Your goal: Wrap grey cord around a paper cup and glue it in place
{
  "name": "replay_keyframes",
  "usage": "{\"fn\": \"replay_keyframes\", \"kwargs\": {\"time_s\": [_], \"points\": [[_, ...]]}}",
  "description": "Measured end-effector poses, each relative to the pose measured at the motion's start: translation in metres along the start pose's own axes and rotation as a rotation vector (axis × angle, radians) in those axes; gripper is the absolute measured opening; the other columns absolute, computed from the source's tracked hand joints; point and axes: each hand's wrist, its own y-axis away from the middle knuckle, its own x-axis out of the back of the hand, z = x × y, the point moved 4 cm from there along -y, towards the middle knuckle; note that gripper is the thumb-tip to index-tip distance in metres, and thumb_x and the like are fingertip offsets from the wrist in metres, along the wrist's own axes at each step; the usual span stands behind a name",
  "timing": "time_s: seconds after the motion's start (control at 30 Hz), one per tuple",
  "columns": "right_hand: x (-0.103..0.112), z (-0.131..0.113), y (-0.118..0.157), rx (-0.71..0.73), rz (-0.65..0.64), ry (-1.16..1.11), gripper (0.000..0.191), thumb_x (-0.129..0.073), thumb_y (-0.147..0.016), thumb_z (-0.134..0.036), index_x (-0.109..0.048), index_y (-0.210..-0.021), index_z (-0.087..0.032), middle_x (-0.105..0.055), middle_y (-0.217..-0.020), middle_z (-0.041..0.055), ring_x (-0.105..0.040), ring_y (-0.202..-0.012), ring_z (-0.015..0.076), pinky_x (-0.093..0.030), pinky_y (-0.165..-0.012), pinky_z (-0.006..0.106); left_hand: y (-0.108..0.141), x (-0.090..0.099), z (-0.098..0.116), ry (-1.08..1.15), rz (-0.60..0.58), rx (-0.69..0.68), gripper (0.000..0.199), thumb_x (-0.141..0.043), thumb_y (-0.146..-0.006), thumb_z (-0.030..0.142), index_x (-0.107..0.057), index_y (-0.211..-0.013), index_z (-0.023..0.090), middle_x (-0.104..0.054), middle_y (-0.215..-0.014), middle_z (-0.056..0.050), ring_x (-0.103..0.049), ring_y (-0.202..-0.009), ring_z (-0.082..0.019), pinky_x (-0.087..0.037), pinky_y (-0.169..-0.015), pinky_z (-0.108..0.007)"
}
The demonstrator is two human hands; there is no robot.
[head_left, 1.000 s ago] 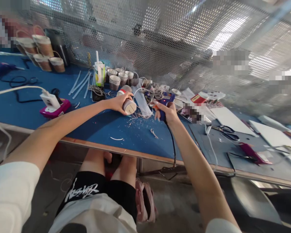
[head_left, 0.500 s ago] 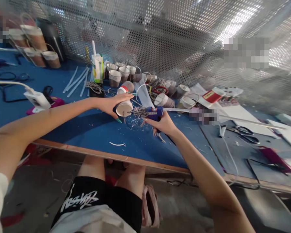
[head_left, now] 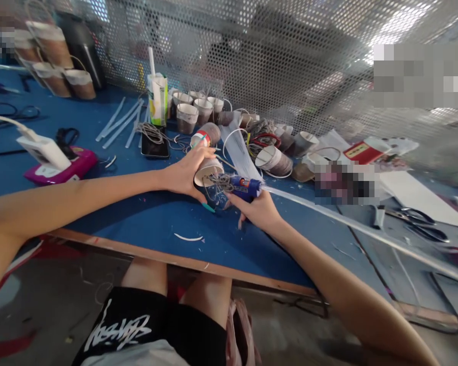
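Observation:
My left hand (head_left: 188, 174), wrapped round a paper cup (head_left: 209, 168), keeps it tipped on its side with the open mouth towards me. In my right hand (head_left: 262, 209) is a blue hot glue gun (head_left: 246, 187), its front end wound with grey cord. The gun's tip points left into or just in front of the cup's mouth; exact contact is too small to make out. A long clear glue stick (head_left: 328, 212) runs out of the gun's back to the right. Another cup with a red band (head_left: 201, 138) lies just behind my left fingers.
Several cord-wrapped cups (head_left: 187, 118) stand at the back beside a drink carton (head_left: 158, 99). Loose glue sticks (head_left: 118, 127), a phone (head_left: 155, 148) and a pink power strip (head_left: 61, 165) are on the left. Scissors (head_left: 420, 221) lie right. White scraps (head_left: 188, 238) dot the blue table (head_left: 145, 213).
The glue gun's tip and the cup's mouth have come closer together, the tip now overlapping the opening. The glue stick has swung lower on the right. The whole view has shifted slightly.

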Motion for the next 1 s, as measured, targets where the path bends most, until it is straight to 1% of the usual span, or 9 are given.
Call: {"fn": "replay_keyframes", "kwargs": {"time_s": [0.1, 0.2, 0.33, 0.43, 0.57, 0.7, 0.87, 0.93, 1.0], "points": [[0.000, 0.008, 0.004, 0.010, 0.011, -0.007, 0.022, -0.075, -0.072, -0.034, -0.060, -0.065, -0.020, -0.054, -0.040, -0.0044, -0.047, -0.026, 0.0109, -0.042, -0.025, 0.022, -0.002, -0.002, 0.010, -0.096, 0.021, -0.007, 0.113, -0.078, -0.047, 0.077, -0.037, -0.135, 0.018, -0.038, -0.145, -0.026, -0.023, -0.145, -0.049, -0.020, -0.115, -0.073], [-0.001, 0.009, 0.005, 0.017, 0.002, -0.056, 0.023, -0.076, -0.072, -0.036, -0.060, -0.068, -0.020, -0.052, -0.039, -0.0047, -0.049, -0.029, 0.0116, -0.044, -0.028, 0.022, -0.001, -0.005, 0.019, -0.169, 0.087, 0.027, 0.115, -0.075, -0.047, 0.080, -0.036, -0.136, 0.017, -0.034, -0.149, -0.028, -0.019, -0.146, -0.051, -0.018, -0.114, -0.075], [-0.005, 0.007, 0.003, -0.020, -0.061, -0.099, 0.026, -0.078, -0.071, -0.036, -0.058, -0.064, -0.019, -0.055, -0.039, -0.0029, -0.052, -0.030, 0.0122, -0.045, -0.029, 0.022, 0.000, -0.008, 0.028, -0.195, 0.132, 0.059, 0.112, -0.075, -0.052, 0.077, -0.034, -0.138, 0.018, -0.036, -0.148, -0.026, -0.029, -0.144, -0.047, -0.026, -0.115, -0.071], [-0.005, 0.008, 0.004, -0.013, -0.070, -0.086, 0.030, -0.075, -0.075, -0.035, -0.055, -0.056, -0.020, -0.052, -0.035, -0.0024, -0.048, -0.027, 0.0111, -0.043, -0.027, 0.021, -0.001, -0.008, 0.035, -0.173, 0.124, 0.061, 0.108, -0.075, -0.058, 0.075, -0.033, -0.139, 0.017, -0.038, -0.148, -0.025, -0.033, -0.142, -0.045, -0.028, -0.115, -0.068], [-0.002, 0.009, 0.005, 0.027, -0.019, -0.027, 0.030, -0.071, -0.078, -0.032, -0.054, -0.056, -0.022, -0.050, -0.034, -0.0034, -0.047, -0.026, 0.0117, -0.041, -0.027, 0.022, -0.003, -0.007, 0.041, -0.171, 0.088, 0.063, 0.108, -0.073, -0.060, 0.075, -0.029, -0.142, 0.020, -0.036, -0.151, -0.021, -0.028, -0.145, -0.043, -0.023, -0.119, -0.066], [-0.003, 0.007, 0.006, 0.064, -0.012, 0.010, 0.029, -0.069, -0.079, -0.030, -0.053, -0.056, -0.023, -0.049, -0.034, -0.0046, -0.046, -0.025, 0.0124, -0.039, -0.026, 0.024, -0.004, -0.008, 0.045, -0.189, 0.056, 0.062, 0.105, -0.071, -0.061, 0.076, -0.030, -0.141, 0.022, -0.041, -0.147, -0.018, -0.033, -0.143, -0.042, -0.019, -0.121, -0.066], [-0.003, 0.008, 0.007, -0.008, -0.007, 0.029, 0.031, -0.068, -0.079, -0.034, -0.052, -0.055, -0.023, -0.045, -0.032, -0.0046, -0.041, -0.023, 0.0128, -0.036, -0.025, 0.026, -0.006, -0.006, 0.049, -0.148, 0.034, 0.098, 0.101, -0.068, -0.065, 0.076, -0.032, -0.142, 0.024, -0.042, -0.146, -0.015, -0.031, -0.144, -0.043, -0.015, -0.121, -0.067], [0.001, 0.008, 0.006, 0.024, 0.053, 0.066, 0.028, -0.069, -0.077, -0.034, -0.054, -0.057, -0.023, -0.047, -0.036, -0.0036, -0.045, -0.029, 0.0132, -0.038, -0.029, 0.026, -0.007, -0.006, 0.050, -0.129, 0.033, 0.087, 0.100, -0.068, -0.065, 0.076, -0.032, -0.143, 0.024, -0.041, -0.147, -0.015, -0.031, -0.143, -0.044, -0.015, -0.121, -0.067], [0.007, 0.006, 0.005, 0.092, 0.135, 0.107, 0.020, -0.071, -0.075, -0.033, -0.058, -0.063, -0.023, -0.052, -0.045, -0.0019, -0.053, -0.040, 0.0159, -0.044, -0.036, 0.027, -0.007, -0.007, 0.051, -0.130, 0.034, 0.059, 0.098, -0.066, -0.066, 0.077, -0.033, -0.142, 0.024, -0.043, -0.144, -0.015, -0.035, -0.142, -0.043, -0.017, -0.121, -0.066]]}}
